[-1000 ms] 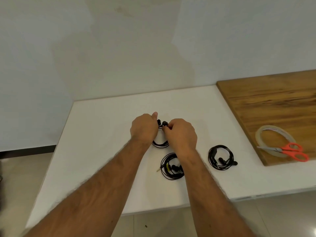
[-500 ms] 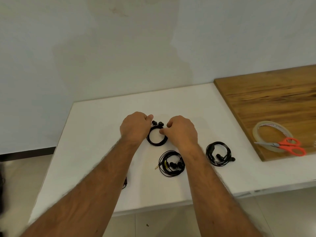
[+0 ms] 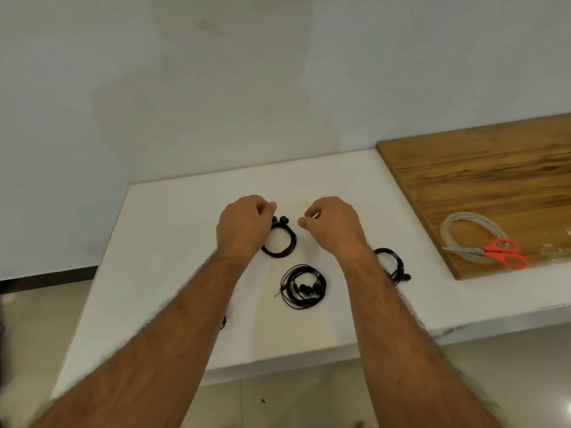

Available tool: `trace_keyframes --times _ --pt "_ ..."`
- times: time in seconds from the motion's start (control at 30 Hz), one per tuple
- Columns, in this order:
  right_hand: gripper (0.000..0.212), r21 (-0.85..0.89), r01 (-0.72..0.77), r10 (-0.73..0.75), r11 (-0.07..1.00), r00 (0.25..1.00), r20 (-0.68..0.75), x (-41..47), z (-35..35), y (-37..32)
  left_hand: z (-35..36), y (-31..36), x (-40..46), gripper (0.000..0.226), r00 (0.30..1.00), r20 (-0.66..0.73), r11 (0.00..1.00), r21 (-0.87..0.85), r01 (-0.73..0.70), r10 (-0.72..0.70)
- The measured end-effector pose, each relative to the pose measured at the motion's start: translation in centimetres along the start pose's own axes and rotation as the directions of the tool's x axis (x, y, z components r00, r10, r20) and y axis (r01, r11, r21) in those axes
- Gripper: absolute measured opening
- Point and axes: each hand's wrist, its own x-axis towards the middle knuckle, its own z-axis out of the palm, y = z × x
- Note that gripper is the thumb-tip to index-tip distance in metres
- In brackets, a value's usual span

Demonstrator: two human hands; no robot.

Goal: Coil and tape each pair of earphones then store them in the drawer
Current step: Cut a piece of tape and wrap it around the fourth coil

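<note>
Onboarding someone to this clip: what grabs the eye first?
Two bare forearms reach to mid-table, the left hand holding a black earphone coil and the right hand just off it. Two more coils lie nearer and behind the right wrist. Orange scissors lie across a tape roll on the wooden board.

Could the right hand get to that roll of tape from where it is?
Probably yes. The right hand hovers free, and the tape roll lies uncovered on the wooden board to its right. Only the scissors rest across it.
</note>
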Motion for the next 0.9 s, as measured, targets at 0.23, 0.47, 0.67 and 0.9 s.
trace_keyframes --times 0.23,0.47,0.67,0.9 --pt "0.018 -0.04 0.018 -0.022 0.999 0.996 -0.091 -1.4 -4.9 1.6 1.7 5.9 -2.9 0.021 0.983 0.033 0.982 -0.069 -0.176 0.178" --pt "0.01 -0.088 0.013 -0.025 0.996 0.99 -0.138 -2.9 -12.4 6.0 6.0 12.8 -6.2 0.018 0.952 0.139 0.956 -0.15 -0.252 0.272" --pt "0.017 -0.36 -0.06 0.018 0.931 0.993 -0.119 -5.3 -18.9 12.9 10.5 17.3 -9.0 0.016 0.916 0.295 0.954 -0.204 -0.219 0.273" --pt "0.014 -0.525 0.046 -0.049 0.85 0.999 0.008 -6.8 -20.5 16.4 13.1 19.1 -10.2 0.03 0.898 0.364 0.969 -0.132 -0.211 0.245"
